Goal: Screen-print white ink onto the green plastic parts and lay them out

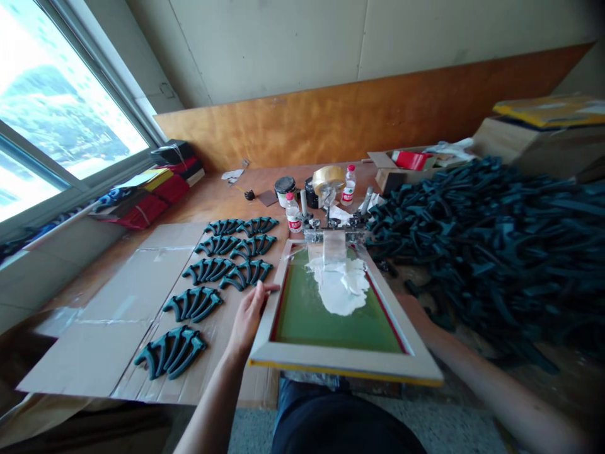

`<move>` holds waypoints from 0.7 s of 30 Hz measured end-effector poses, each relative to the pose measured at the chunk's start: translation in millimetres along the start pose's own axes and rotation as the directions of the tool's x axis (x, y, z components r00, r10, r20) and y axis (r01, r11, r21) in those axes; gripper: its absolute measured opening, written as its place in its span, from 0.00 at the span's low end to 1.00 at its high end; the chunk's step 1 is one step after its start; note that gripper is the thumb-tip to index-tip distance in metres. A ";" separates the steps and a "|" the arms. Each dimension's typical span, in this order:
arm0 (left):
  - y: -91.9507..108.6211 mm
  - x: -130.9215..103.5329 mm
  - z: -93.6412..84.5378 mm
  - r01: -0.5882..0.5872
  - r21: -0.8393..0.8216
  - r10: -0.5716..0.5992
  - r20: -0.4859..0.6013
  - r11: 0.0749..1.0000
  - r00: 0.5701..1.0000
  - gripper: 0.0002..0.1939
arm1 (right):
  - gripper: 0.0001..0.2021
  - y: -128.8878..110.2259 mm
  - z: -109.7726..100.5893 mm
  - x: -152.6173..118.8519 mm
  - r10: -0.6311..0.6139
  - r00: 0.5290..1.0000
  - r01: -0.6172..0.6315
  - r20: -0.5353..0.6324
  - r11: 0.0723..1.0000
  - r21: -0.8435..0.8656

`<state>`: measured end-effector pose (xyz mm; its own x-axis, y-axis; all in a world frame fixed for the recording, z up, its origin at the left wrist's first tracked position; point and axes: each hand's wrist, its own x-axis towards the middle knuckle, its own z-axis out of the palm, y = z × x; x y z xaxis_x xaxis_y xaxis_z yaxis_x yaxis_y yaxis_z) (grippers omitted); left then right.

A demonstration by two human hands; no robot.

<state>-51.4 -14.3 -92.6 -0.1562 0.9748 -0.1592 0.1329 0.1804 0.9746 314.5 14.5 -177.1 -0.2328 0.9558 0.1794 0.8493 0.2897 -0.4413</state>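
Note:
A framed screen (pixel 302 315) with green mesh stands in front of me, its far end at a metal clamp (pixel 338 234). White paste (pixel 343 290) lies on the mesh, and a pale block (pixel 334 247) rests at its far edge. My left hand (pixel 250 312) is at the frame's left side, the index finger stretched toward the frame and the thumb raised; whether it grips anything is unclear. My right hand (pixel 411 309) is mostly hidden behind the frame's right side, with its fingers out of sight. Curved dark green parts (pixel 177 353) lie in fanned groups on cardboard at the left.
A large heap of dark green parts (pixel 496 252) covers the right side. Behind the clamp stand bottles (pixel 348 186), a tub (pixel 285 189) and a tape roll (pixel 328 178). Boxes (pixel 529 145) are at the back right; red packages (pixel 142 207) lie by the window.

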 end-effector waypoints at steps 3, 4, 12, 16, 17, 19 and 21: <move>-55.9 -4.5 3.2 0.054 0.089 -0.062 0.085 0.995 0.994 0.34 | 0.17 -2.0 -19.5 25.7 0.026 0.995 -0.032 -0.094 0.997 -0.066; -72.6 -2.8 5.8 0.049 0.115 -0.060 0.091 0.992 0.994 0.36 | 0.18 -10.2 -23.6 37.0 -0.005 0.991 -0.007 -0.131 0.996 -0.086; -118.3 10.8 13.1 0.007 0.343 -0.041 0.092 0.939 0.995 0.30 | 0.06 -85.6 2.4 75.5 -0.295 0.946 0.320 0.133 0.917 -0.238; -115.8 9.3 11.9 0.030 0.354 -0.067 0.092 0.935 0.993 0.30 | 0.09 -77.0 13.6 34.6 -0.440 0.884 0.466 0.161 0.860 -0.208; -115.4 8.9 12.0 0.034 0.355 -0.070 0.089 0.934 0.994 0.30 | 0.10 -74.5 11.7 24.7 -0.495 0.851 0.523 0.176 0.831 -0.191; -115.0 8.4 12.3 0.032 0.363 -0.068 0.088 0.931 0.994 0.30 | 0.10 -71.8 3.0 13.0 -0.584 0.779 0.620 0.226 0.771 -0.144; -115.0 8.1 12.5 0.027 0.366 -0.064 0.088 0.930 0.994 0.29 | 0.09 -72.0 -8.0 14.2 -0.615 0.734 0.658 0.288 0.748 -0.079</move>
<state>-55.8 -25.5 -207.9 -0.0777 0.9691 -0.2342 0.4778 0.2424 0.8444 253.9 6.8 -135.8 -0.8298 0.5375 0.1502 0.5197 0.8423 -0.1430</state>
